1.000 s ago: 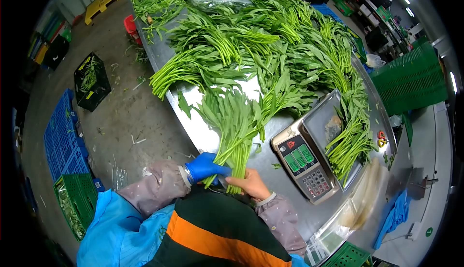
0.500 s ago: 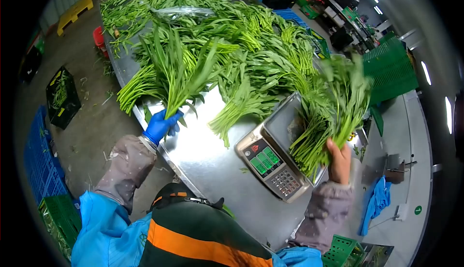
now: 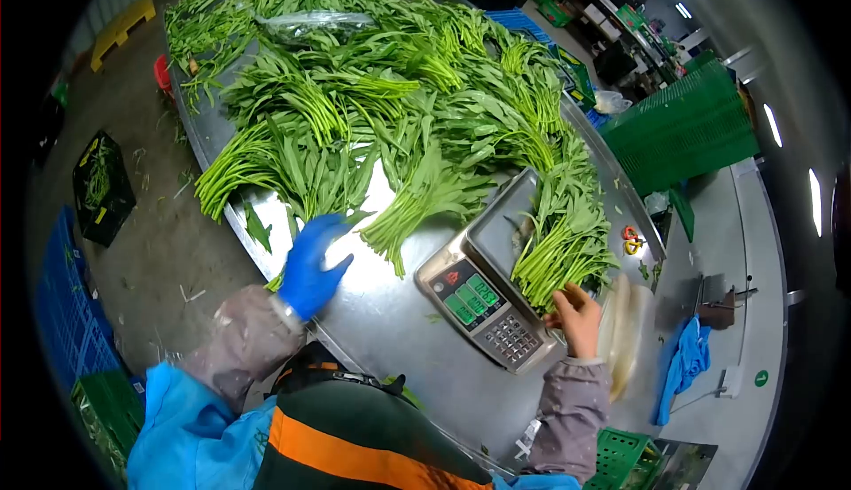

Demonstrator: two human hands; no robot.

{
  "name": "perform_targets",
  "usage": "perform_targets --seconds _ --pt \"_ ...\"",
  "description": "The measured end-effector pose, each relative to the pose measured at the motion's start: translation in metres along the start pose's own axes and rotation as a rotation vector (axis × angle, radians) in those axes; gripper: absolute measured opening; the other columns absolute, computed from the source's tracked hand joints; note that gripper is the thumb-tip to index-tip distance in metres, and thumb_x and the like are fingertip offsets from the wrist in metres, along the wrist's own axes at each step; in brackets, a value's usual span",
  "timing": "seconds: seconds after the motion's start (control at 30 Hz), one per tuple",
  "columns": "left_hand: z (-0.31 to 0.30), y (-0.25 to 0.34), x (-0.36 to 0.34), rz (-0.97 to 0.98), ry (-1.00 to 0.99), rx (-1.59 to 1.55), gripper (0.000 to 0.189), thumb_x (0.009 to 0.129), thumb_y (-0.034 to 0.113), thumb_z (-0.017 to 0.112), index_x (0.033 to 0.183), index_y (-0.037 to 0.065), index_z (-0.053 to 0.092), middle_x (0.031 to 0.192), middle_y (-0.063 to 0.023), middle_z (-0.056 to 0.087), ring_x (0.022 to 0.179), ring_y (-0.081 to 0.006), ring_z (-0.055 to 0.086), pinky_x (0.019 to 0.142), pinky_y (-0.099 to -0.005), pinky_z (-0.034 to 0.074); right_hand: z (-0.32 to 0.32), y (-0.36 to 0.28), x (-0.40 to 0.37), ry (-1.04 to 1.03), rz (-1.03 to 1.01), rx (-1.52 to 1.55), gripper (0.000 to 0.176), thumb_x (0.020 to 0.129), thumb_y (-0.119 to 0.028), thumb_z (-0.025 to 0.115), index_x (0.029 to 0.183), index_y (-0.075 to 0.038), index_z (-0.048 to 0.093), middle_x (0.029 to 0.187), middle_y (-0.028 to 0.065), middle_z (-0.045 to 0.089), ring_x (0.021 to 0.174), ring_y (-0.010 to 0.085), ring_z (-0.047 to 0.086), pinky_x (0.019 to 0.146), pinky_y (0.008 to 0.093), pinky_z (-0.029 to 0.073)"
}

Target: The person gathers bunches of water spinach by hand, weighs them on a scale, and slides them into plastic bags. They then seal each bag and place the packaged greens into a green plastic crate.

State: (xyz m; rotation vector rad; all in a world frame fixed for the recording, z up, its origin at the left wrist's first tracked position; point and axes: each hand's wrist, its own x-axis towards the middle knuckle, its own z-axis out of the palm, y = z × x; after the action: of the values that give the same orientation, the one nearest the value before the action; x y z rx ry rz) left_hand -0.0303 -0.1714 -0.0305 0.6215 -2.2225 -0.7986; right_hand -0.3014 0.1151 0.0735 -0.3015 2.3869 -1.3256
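Note:
My left hand, in a blue glove, is open above the metal table, thumb apart from the fingers. Just beyond it lies a bunch of leafy greens with long, narrow leaves. My bare right hand is open, its fingers at the stem ends of greens lying on the tray of a digital scale. Green digits glow on the scale's display. Another bunch rests left of the scale, stems toward me.
A large heap of greens covers the table's far part, with a clear plastic bag on it. Scissors with red and yellow handles and a roll of clear film lie right of the scale. Green crates stand at right.
The bunch held up in my right hand is now down on the scale with the others. My left hand has let go of its bunch, which now lies on the table.

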Motion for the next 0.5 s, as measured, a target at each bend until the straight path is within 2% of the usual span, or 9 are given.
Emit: perform_targets --seconds 0.03,0.07,0.1,0.17,0.27,0.3,0.4,0.43,0.5 --pt "0.01 0.011 0.017 -0.007 -0.138 -0.162 0.035 0.078 0.017 0.062 0.11 0.004 0.058 0.113 -0.0176 0.056 0.096 -0.0347 0.055 0.085 -0.0425 0.043 -0.009 -0.006 0.0 -0.033 -0.037 -0.047 0.041 0.082 -0.011 0.063 0.113 0.012 0.048 0.092 0.0163 0.06 0.06 0.0171 0.062 0.046 0.025 0.049" --pt "0.02 0.034 0.038 -0.208 -0.325 -0.256 0.034 0.081 0.022 0.06 0.11 0.004 0.059 0.111 -0.0163 0.058 0.089 -0.0292 0.059 0.082 -0.0399 0.045 -0.018 -0.011 0.002 -0.064 -0.075 -0.092 0.038 0.082 -0.01 0.063 0.112 0.01 0.05 0.095 0.016 0.06 0.061 0.0165 0.062 0.047 0.0248 0.049" --pt "0.049 0.047 0.05 -0.522 -0.372 -0.713 0.036 0.084 0.03 0.059 0.109 0.005 0.062 0.101 -0.0127 0.063 0.085 -0.0222 0.061 0.078 -0.0355 0.047 -0.025 -0.016 0.004 -0.093 -0.116 -0.136 0.035 0.082 -0.01 0.063 0.11 0.008 0.052 0.098 0.0157 0.059 0.063 0.0158 0.062 0.048 0.0246 0.048" --pt "0.092 0.064 0.093 -0.329 -0.545 -0.589 0.044 0.082 0.042 0.057 0.106 0.005 0.064 0.099 -0.0104 0.065 0.088 -0.019 0.06 0.078 -0.0312 0.047 -0.032 -0.035 0.02 -0.016 -0.354 -0.312 0.031 0.082 -0.011 0.063 0.109 0.002 0.056 0.104 0.0147 0.059 0.076 0.0194 0.062 0.059 0.0279 0.049" --pt "0.172 0.103 0.134 -0.398 -0.634 -0.51 0.056 0.075 0.051 0.061 0.107 0.005 0.063 0.094 -0.0119 0.066 0.081 -0.0217 0.062 0.075 -0.0316 0.047 -0.027 -0.059 0.061 0.092 -0.873 -0.743 0.03 0.081 -0.018 0.062 0.109 -0.008 0.059 0.118 0.0117 0.054 0.104 0.0281 0.053 0.085 0.0355 0.043" --pt "0.198 0.11 0.144 -0.363 -0.681 -0.371 0.059 0.073 0.055 0.06 0.105 0.005 0.064 0.09 -0.0123 0.067 0.078 -0.0235 0.063 0.074 -0.0325 0.047 -0.021 -0.068 0.073 0.07 -0.883 -0.802 0.03 0.081 -0.021 0.061 0.109 -0.011 0.059 0.121 0.0115 0.051 0.11 0.0305 0.047 0.091 0.0377 0.038" --pt "0.226 0.142 0.146 -0.379 -0.401 -0.528 0.059 0.072 0.06 0.057 0.096 0.007 0.067 0.08 -0.0139 0.066 0.074 -0.0272 0.063 0.071 -0.0355 0.047 0.001 -0.072 0.112 0.043 -0.948 -0.961 0.028 0.083 -0.028 0.058 0.11 -0.018 0.06 0.127 0.0098 0.048 0.118 0.0329 0.04 0.099 0.0416 0.031" --pt "0.219 0.131 0.17 -0.264 -0.944 -0.366 0.054 0.073 0.058 0.057 0.089 0.008 0.068 0.079 -0.014 0.066 0.071 -0.029 0.062 0.07 -0.0379 0.047 0.008 -0.065 0.126 0.041 -0.979 -1.008 0.028 0.084 -0.029 0.057 0.11 -0.02 0.06 0.127 0.0089 0.047 0.119 0.0328 0.04 0.1 0.0425 0.03" --pt "0.287 0.117 0.15 -0.447 -0.62 -0.334 0.05 0.074 0.054 0.058 0.086 0.007 0.067 0.08 -0.014 0.066 0.068 -0.0294 0.062 0.068 -0.0386 0.047 0.021 -0.049 0.153 0.022 -1.003 -1.072 0.027 0.084 -0.033 0.055 0.109 -0.022 0.062 0.128 0.0083 0.047 0.12 0.0334 0.038 0.102 0.0442 0.027"
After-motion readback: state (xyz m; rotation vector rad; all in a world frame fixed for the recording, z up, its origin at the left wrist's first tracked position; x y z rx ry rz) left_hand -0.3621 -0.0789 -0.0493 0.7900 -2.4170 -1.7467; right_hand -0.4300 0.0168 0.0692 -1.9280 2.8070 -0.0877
